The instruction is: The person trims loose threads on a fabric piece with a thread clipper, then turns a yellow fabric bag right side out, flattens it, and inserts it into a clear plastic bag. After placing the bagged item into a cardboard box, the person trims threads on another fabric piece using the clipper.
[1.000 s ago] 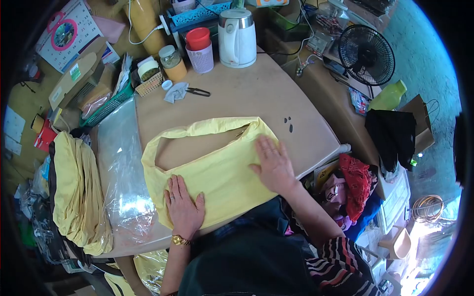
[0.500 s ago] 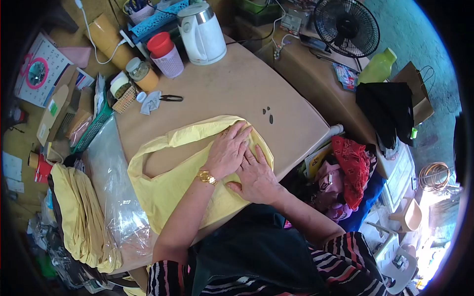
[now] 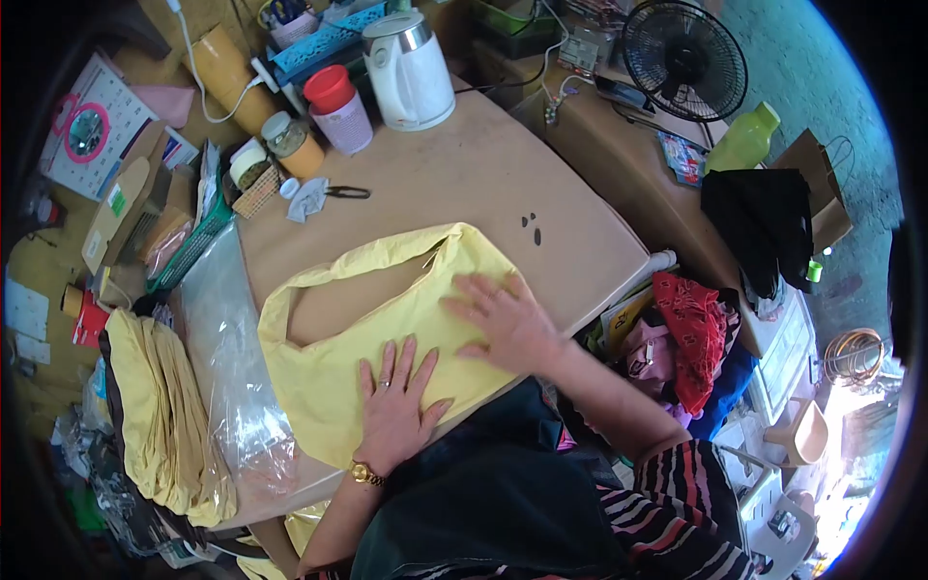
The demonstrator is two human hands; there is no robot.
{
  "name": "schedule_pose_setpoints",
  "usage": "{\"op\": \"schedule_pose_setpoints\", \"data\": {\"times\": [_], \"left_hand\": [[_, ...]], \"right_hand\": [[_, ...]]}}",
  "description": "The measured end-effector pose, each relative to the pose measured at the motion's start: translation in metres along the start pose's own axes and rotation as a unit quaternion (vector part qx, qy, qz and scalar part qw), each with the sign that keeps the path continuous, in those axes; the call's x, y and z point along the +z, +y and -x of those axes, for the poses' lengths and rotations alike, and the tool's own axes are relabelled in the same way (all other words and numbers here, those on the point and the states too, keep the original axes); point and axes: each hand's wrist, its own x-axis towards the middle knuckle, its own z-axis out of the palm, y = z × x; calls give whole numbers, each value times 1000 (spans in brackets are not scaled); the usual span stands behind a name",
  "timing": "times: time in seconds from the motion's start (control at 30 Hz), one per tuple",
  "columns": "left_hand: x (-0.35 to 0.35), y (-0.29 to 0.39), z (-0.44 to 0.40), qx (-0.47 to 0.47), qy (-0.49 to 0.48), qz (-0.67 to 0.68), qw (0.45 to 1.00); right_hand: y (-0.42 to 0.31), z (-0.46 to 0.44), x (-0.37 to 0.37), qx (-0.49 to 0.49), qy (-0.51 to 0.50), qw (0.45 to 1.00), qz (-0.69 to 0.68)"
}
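Observation:
A pale yellow cloth shoulder bag (image 3: 329, 377) lies flat on the brown-covered table (image 3: 474, 164), its wide strap looped toward the far side. My left hand (image 3: 394, 411), with a gold watch at the wrist and a ring, rests on the near middle of the bag, fingers spread. Over the right part of the bag is my right hand (image 3: 507, 324), slightly blurred, fingers stretched out and apart; I cannot tell how firmly it touches. A short zipper end shows at the bag's opening near the strap.
Left of the bag lie clear plastic sheeting (image 3: 227, 348) and a stack of folded yellow cloth (image 3: 159, 416). Toward the back stand a white kettle (image 3: 411, 77), jars and small tweezers-like snips (image 3: 349, 192). Several small dark pieces (image 3: 536, 235) lie at the right.
My hands were together at the bag's upper right. The left has moved down and left onto the bag's middle; the right has shifted slightly up. The strap corner is uncovered.

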Motion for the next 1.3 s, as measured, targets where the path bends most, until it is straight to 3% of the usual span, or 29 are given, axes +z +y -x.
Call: {"op": "schedule_pose_setpoints", "data": {"times": [0.03, 0.1, 0.23, 0.3, 0.37, 0.47, 0.53, 0.6, 0.63, 0.7, 0.77, 0.8, 1.03, 1.1, 1.13, 1.2, 1.23, 1.3], "left_hand": [[3, -1, 3, -10, 0, 2, 1000], [-1, 2, 2, -14, 12, 25, 1000], [10, 9, -10, -36, 68, 49, 996], [20, 8, -3, -73, 73, 48, 993], [31, -5, 4, 11, 98, 184, 978], [9, -20, 61, -119, 103, 69, 985], [9, -25, 77, -155, 128, 101, 974], [12, -24, 81, -166, 134, 129, 969], [12, -26, 81, -166, 137, 131, 968], [13, -28, 79, -168, -47, 39, 984], [23, -30, 82, -163, 2, 88, 983], [27, -29, 84, -159, 52, 135, 977], [18, -21, 82, -179, 120, 104, 971], [5, -21, 84, -242, 14, 123, 962], [6, -24, 85, -230, 18, 118, 966], [14, -19, 90, -256, 68, 66, 962], [9, -21, 96, -253, 93, 90, 959], [-13, -31, 114, -251, 56, 76, 963]], "right_hand": [[20, -4, 8, -15, 25, 999, 22], [38, -26, -14, 120, 18, 988, 99], [-17, -49, -18, 35, 87, 980, 175], [-47, -38, 9, -34, -33, 997, 55], [-39, -45, 9, -61, -42, 995, 66], [-35, -46, -2, -53, -70, 994, 70], [-44, -52, -6, -45, -87, 993, 70], [-74, -60, -1, -106, -94, 989, 43], [-101, -62, 13, -122, -22, 982, -142], [-146, -67, 31, -313, -98, 925, -191], [-183, -76, 61, -325, -110, 938, -55], [-184, -90, 76, -318, -109, 941, -36], [-204, -142, 97, -274, -104, 955, -35], [-204, -139, 88, -247, -160, 950, -100], [-202, -134, 71, -240, -150, 954, -96], [-180, -97, 34, -231, -95, 967, -43], [-157, -82, 26, -171, -80, 982, -3], [-101, -57, 10, -103, -57, 992, 47]]}}
